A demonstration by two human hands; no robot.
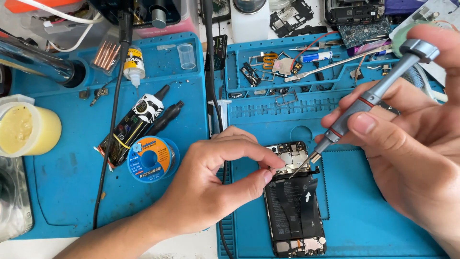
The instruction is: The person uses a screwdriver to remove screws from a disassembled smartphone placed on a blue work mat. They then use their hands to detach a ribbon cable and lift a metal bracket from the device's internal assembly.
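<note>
An opened smartphone [294,211] lies face down on a blue repair mat [373,211], its black battery and metal shield plate exposed. My left hand [215,187] pinches the phone's upper left edge between thumb and forefinger. My right hand [407,139] holds a grey precision screwdriver [369,98] at a slant. Its tip touches the shield plate near the phone's top.
A second blue mat [67,182] on the left carries a solder spool [151,159], a black adhesive tube [132,127], a small glue bottle [133,64] and a yellow paste jar [26,129]. A black cable [112,129] crosses it. Tray compartments at the back hold tweezers [335,64] and small parts.
</note>
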